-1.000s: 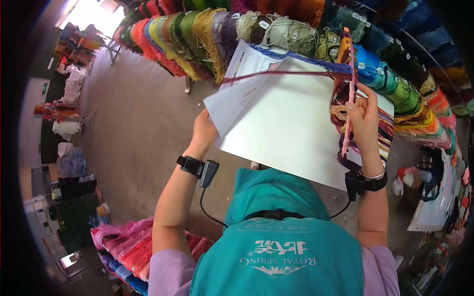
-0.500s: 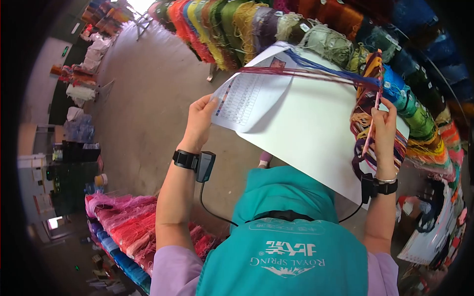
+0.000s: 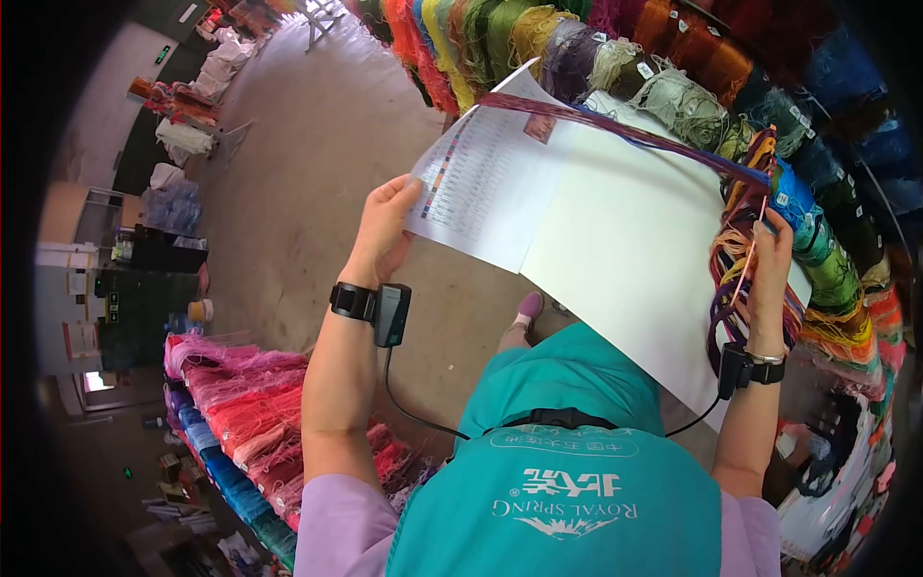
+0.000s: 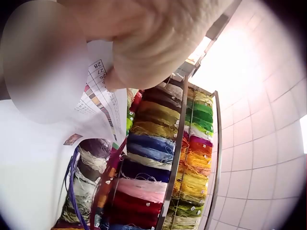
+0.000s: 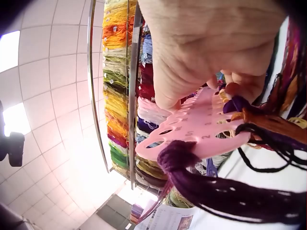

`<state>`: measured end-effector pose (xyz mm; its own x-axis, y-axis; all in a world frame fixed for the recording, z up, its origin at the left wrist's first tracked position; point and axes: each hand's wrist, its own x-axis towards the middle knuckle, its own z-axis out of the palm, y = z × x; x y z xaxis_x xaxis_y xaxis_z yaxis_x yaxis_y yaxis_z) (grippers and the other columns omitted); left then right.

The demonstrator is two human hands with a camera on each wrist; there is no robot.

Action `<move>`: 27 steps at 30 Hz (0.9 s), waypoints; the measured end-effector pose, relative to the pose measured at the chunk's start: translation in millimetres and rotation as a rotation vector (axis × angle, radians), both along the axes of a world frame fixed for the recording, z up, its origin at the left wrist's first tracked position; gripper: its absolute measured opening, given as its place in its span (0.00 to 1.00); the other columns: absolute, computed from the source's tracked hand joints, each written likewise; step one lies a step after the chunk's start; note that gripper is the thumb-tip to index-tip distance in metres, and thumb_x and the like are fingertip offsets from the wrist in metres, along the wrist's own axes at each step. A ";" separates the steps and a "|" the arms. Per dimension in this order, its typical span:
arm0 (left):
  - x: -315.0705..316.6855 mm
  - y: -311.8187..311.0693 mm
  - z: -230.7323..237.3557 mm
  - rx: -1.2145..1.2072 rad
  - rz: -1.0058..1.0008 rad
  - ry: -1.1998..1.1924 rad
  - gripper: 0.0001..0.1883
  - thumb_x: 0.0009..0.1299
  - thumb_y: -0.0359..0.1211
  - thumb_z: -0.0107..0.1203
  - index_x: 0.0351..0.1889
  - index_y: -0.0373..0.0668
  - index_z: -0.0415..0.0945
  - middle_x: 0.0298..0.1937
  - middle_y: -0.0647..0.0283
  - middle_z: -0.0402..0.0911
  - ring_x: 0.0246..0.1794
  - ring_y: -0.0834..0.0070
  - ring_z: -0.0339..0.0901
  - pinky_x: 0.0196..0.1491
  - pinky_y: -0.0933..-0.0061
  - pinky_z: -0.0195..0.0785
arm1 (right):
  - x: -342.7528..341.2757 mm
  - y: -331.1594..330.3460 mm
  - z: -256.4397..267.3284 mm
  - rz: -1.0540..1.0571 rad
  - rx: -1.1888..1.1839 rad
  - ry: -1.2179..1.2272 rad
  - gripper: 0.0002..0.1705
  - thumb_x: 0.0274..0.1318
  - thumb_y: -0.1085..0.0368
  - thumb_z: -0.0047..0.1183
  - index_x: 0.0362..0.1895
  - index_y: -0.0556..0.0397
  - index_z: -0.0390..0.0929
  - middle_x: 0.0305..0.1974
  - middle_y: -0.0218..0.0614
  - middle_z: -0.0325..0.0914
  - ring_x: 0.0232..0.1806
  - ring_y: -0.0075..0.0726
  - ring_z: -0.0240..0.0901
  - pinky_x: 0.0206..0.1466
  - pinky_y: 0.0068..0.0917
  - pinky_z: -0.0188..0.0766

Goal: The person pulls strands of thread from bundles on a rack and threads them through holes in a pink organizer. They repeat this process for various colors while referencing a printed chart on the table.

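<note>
My left hand (image 3: 386, 229) pinches the left edge of a printed paper chart (image 3: 490, 183), which shows rows, a strip of colour blocks and a small picture. Beside the chart spreads a large blank white sheet (image 3: 635, 260). My right hand (image 3: 769, 264) holds a pink, numbered thread holder (image 5: 201, 127) with holes along both edges. Through one of its holes loops a thick dark purple skein (image 5: 230, 189); orange and black threads hang from others. Dark red and blue strands (image 3: 625, 130) stretch from the holder across the top of both papers.
Racks of coloured thread skeins (image 3: 673, 91) curve along the front and right, close to the papers. More pink and red skeins (image 3: 250, 413) hang behind on the left. Grey floor (image 3: 298, 173) stretches away at the left, and plastic-wrapped goods (image 3: 173, 202) stand along the far side.
The chart, folded over and showing its back before, has been spread flat with its print upward by my left hand. The view has turned, and the strands lie further along the papers' top edge.
</note>
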<state>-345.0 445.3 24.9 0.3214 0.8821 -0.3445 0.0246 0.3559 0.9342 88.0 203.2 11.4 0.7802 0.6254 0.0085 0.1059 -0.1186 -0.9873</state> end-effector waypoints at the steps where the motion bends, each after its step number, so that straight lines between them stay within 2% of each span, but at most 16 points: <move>1: -3.1 2.7 4.0 0.042 0.010 0.028 0.15 0.78 0.35 0.51 0.54 0.33 0.78 0.44 0.62 0.85 0.40 0.78 0.82 0.45 0.75 0.75 | 2.9 -0.8 -0.6 0.000 0.026 0.004 0.25 0.65 0.56 0.54 0.60 0.54 0.67 0.26 0.21 0.64 0.21 0.12 0.58 0.20 0.13 0.54; 2: -4.2 4.5 8.1 0.084 0.020 0.055 0.15 0.78 0.35 0.51 0.54 0.33 0.78 0.43 0.62 0.85 0.39 0.78 0.82 0.44 0.76 0.75 | 7.2 -3.9 -0.2 0.028 0.053 0.057 0.26 0.66 0.54 0.53 0.61 0.56 0.68 0.31 0.23 0.69 0.26 0.16 0.64 0.28 0.14 0.63; 5: 10.0 3.6 24.0 0.405 0.039 0.130 0.15 0.77 0.34 0.52 0.54 0.33 0.78 0.38 0.64 0.84 0.37 0.79 0.81 0.40 0.75 0.73 | 1.3 1.6 9.2 -0.108 0.233 0.128 0.26 0.66 0.54 0.52 0.62 0.57 0.68 0.37 0.27 0.74 0.35 0.20 0.72 0.41 0.17 0.70; 6: 18.3 -0.7 30.7 0.537 0.000 0.256 0.14 0.76 0.33 0.52 0.54 0.35 0.79 0.38 0.62 0.85 0.37 0.76 0.82 0.39 0.73 0.74 | 0.7 -1.8 15.4 -0.111 0.270 0.243 0.24 0.69 0.55 0.47 0.61 0.57 0.70 0.47 0.30 0.75 0.45 0.24 0.74 0.52 0.23 0.70; 9: 53.0 -37.1 33.8 0.953 -0.129 0.597 0.15 0.72 0.29 0.53 0.55 0.42 0.79 0.38 0.54 0.85 0.37 0.63 0.84 0.37 0.65 0.75 | 8.0 -12.1 31.9 0.100 0.270 0.264 0.21 0.71 0.57 0.41 0.59 0.57 0.71 0.52 0.32 0.73 0.48 0.25 0.73 0.53 0.23 0.70; 11: 82.5 -66.8 12.3 1.218 -0.250 0.733 0.15 0.67 0.26 0.52 0.52 0.45 0.76 0.40 0.52 0.84 0.38 0.51 0.81 0.36 0.54 0.75 | 4.5 -11.7 38.9 0.069 0.231 0.152 0.20 0.72 0.59 0.38 0.57 0.57 0.72 0.48 0.31 0.74 0.47 0.25 0.73 0.53 0.23 0.71; 12: 98.3 -86.1 15.7 1.089 -0.394 0.870 0.16 0.68 0.26 0.53 0.53 0.46 0.78 0.46 0.53 0.84 0.42 0.53 0.82 0.39 0.58 0.78 | 8.5 -8.5 32.4 0.025 0.199 0.019 0.20 0.71 0.59 0.39 0.57 0.57 0.71 0.45 0.30 0.75 0.45 0.24 0.74 0.51 0.22 0.71; 13: 110.2 -97.5 3.5 1.103 -0.510 0.924 0.14 0.68 0.28 0.51 0.52 0.47 0.74 0.42 0.56 0.83 0.38 0.54 0.82 0.36 0.56 0.77 | 1.8 -4.4 39.7 -0.021 0.163 -0.113 0.20 0.71 0.58 0.40 0.57 0.57 0.71 0.43 0.29 0.75 0.43 0.23 0.74 0.49 0.21 0.72; 14: 118.4 -105.8 -13.6 1.170 -0.591 0.950 0.14 0.65 0.29 0.52 0.49 0.44 0.73 0.39 0.58 0.81 0.35 0.57 0.81 0.33 0.59 0.77 | -16.8 1.0 42.8 -0.073 0.308 0.105 0.21 0.68 0.56 0.44 0.58 0.56 0.69 0.37 0.29 0.75 0.35 0.21 0.73 0.39 0.18 0.72; 15: 125.8 -114.1 -25.4 1.183 -0.659 0.980 0.14 0.64 0.29 0.52 0.48 0.42 0.73 0.39 0.58 0.80 0.35 0.59 0.82 0.32 0.61 0.77 | -25.3 1.0 44.9 -0.003 0.264 0.224 0.23 0.66 0.55 0.48 0.58 0.55 0.66 0.33 0.29 0.73 0.29 0.19 0.70 0.31 0.16 0.68; 17: 138.5 -130.5 -40.6 1.206 -0.795 1.041 0.15 0.61 0.29 0.54 0.46 0.38 0.73 0.38 0.59 0.79 0.35 0.62 0.82 0.32 0.64 0.78 | -27.5 4.6 19.8 0.131 0.240 0.256 0.21 0.66 0.57 0.50 0.58 0.54 0.66 0.31 0.28 0.71 0.26 0.18 0.67 0.27 0.18 0.66; 19: 148.9 -141.3 -40.6 1.283 -0.857 1.033 0.15 0.58 0.30 0.56 0.43 0.34 0.74 0.40 0.59 0.79 0.37 0.65 0.81 0.32 0.66 0.78 | -39.4 11.9 -0.8 0.191 0.146 0.077 0.22 0.65 0.59 0.53 0.59 0.54 0.66 0.30 0.27 0.70 0.25 0.19 0.66 0.27 0.19 0.65; 21: 159.2 -148.8 -32.9 1.241 -0.930 1.018 0.14 0.58 0.30 0.56 0.41 0.34 0.75 0.40 0.59 0.79 0.37 0.64 0.81 0.32 0.66 0.78 | -52.2 15.9 -12.9 0.235 -0.119 -0.123 0.28 0.60 0.58 0.58 0.60 0.55 0.65 0.30 0.32 0.72 0.27 0.26 0.69 0.30 0.24 0.68; 23: 166.4 -151.3 -26.6 1.244 -0.988 0.977 0.14 0.60 0.32 0.56 0.41 0.34 0.75 0.39 0.59 0.78 0.37 0.64 0.81 0.33 0.65 0.78 | -66.2 23.2 -26.5 0.206 -0.333 -0.352 0.34 0.55 0.55 0.63 0.60 0.55 0.65 0.35 0.42 0.75 0.33 0.41 0.75 0.37 0.35 0.74; 24: 168.9 -151.8 -25.1 1.243 -1.016 0.958 0.13 0.61 0.33 0.57 0.41 0.34 0.75 0.39 0.59 0.78 0.37 0.64 0.81 0.33 0.65 0.78 | -69.1 25.5 -33.4 0.223 -0.380 -0.469 0.38 0.50 0.51 0.64 0.61 0.55 0.65 0.43 0.53 0.74 0.41 0.56 0.77 0.45 0.45 0.75; 27: 172.1 -150.6 -20.5 1.169 -0.995 0.835 0.15 0.65 0.39 0.57 0.42 0.36 0.76 0.40 0.59 0.80 0.37 0.59 0.81 0.37 0.61 0.78 | -80.5 24.9 -41.4 0.310 -0.521 -0.635 0.39 0.48 0.48 0.64 0.60 0.55 0.66 0.47 0.56 0.72 0.44 0.62 0.76 0.46 0.50 0.76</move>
